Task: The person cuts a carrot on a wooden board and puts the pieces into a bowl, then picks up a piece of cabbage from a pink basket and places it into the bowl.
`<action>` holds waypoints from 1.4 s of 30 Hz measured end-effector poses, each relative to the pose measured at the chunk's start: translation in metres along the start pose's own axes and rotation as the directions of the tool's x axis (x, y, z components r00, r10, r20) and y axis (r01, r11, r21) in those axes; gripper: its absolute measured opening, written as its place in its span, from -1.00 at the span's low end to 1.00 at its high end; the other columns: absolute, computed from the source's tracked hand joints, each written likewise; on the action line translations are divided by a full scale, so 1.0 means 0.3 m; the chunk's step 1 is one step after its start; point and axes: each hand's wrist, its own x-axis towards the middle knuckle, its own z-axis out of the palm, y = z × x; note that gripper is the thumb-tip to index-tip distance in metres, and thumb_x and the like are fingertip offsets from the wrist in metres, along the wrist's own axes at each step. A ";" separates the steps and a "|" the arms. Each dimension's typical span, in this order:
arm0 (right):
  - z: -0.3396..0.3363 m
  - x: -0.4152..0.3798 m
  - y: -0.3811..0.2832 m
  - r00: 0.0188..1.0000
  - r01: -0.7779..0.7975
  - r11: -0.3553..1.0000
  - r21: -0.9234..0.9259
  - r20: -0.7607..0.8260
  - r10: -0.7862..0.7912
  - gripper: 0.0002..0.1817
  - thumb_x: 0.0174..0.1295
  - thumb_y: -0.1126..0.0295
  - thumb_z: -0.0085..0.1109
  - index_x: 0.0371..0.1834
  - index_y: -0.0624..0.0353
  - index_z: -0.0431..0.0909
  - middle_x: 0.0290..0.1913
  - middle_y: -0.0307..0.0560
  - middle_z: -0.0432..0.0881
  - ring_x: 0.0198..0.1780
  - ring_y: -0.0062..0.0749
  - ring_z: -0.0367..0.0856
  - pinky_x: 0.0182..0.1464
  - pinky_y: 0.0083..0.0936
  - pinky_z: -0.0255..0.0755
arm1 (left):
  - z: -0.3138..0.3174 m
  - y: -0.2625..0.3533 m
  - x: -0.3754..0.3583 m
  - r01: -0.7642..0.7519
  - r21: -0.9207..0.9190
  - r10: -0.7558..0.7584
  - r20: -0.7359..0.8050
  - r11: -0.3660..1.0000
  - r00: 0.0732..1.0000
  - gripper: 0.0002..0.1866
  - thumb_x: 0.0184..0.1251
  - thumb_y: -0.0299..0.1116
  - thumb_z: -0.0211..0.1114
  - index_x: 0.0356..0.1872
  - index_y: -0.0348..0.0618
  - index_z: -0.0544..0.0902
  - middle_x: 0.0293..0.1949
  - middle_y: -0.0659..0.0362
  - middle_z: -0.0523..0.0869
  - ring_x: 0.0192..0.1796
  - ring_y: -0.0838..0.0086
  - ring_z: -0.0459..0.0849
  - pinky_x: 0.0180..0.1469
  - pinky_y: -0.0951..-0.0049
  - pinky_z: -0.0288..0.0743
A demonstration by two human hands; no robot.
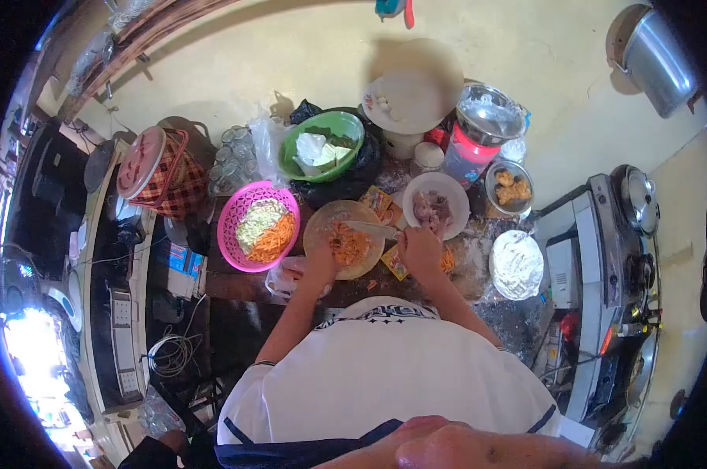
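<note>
My right hand [421,248] is closed around the handle of a knife [371,229], whose wide blade points left over a round, pale board [321,221]. Chopped orange carrot [351,245] is heaped on that board, under and beside the blade. My left hand [320,262] rests at the board's left edge, close to the carrot; its fingers are too small and partly hidden to show their grip. To the left, a pink basket [227,228] contains pale green shreds [258,221] and orange shreds [272,240]. A white bowl [459,205] of raw meat [432,213] stands beyond my right hand.
Behind the board sits a green basin [352,130] with white packets. A metal bowl [489,115] tops a pink-lidded container [468,156]. At right are a bowl of fried pieces [512,189], a plate of white powder [517,266] and a stove [606,227]. A plaid basket [166,176] stands left.
</note>
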 end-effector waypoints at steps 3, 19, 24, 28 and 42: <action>-0.016 -0.054 0.090 0.981 -0.128 0.992 0.003 0.147 0.127 -0.65 0.28 0.13 -0.07 -0.41 0.16 0.57 -0.44 0.08 0.61 -0.32 -0.04 0.59 -0.07 -0.09 0.31 | -0.005 0.059 -0.006 0.030 -0.062 -0.034 -0.069 0.998 0.997 -0.28 -0.05 -0.41 0.33 0.27 -0.11 0.33 -0.22 -0.11 0.67 -0.12 0.12 0.65 -0.03 0.26 0.48; 0.131 -0.487 0.381 0.823 -0.567 0.720 0.400 0.293 0.486 -0.57 0.22 0.07 0.03 -0.31 0.32 0.53 -0.32 0.31 0.57 -0.22 0.14 0.55 -0.18 -0.10 0.37 | 0.039 -0.078 0.016 -0.003 -0.041 0.006 0.063 0.999 0.998 -0.74 -0.06 -0.44 0.24 -0.26 -0.17 0.69 -0.41 -0.03 0.67 -0.31 0.19 0.67 -0.22 0.29 0.52; 0.137 -0.553 0.353 0.819 -0.535 0.823 0.193 0.357 0.449 -0.60 0.24 0.10 0.00 -0.28 0.30 0.54 -0.44 0.25 0.58 -0.36 0.17 0.57 -0.31 -0.09 0.38 | 0.027 -0.008 0.029 0.009 -0.007 -0.009 0.046 1.000 0.999 -0.78 -0.03 -0.42 0.26 -0.29 -0.19 0.69 -0.43 -0.05 0.67 -0.32 0.15 0.67 -0.21 0.27 0.52; 0.142 -0.567 0.337 0.754 -0.643 0.740 0.198 0.333 0.566 -0.59 0.25 0.10 -0.02 -0.30 0.31 0.54 -0.43 0.30 0.58 -0.33 0.23 0.55 -0.29 -0.03 0.38 | 0.001 -0.002 0.050 -0.002 0.054 0.002 -0.004 0.999 1.000 -0.77 -0.04 -0.38 0.31 -0.30 -0.20 0.70 -0.43 -0.05 0.69 -0.34 0.12 0.67 -0.22 0.26 0.53; 0.178 -0.535 0.228 0.786 -0.585 0.798 0.145 0.343 0.514 -0.72 0.23 0.22 -0.02 -0.22 0.25 0.42 -0.39 0.33 0.57 -0.32 0.23 0.56 -0.27 0.03 0.42 | -0.033 0.042 0.027 0.019 -0.119 -0.026 -0.060 0.993 0.998 -0.82 -0.06 -0.40 0.39 -0.38 -0.22 0.72 -0.48 0.03 0.71 -0.41 0.37 0.70 -0.26 0.41 0.54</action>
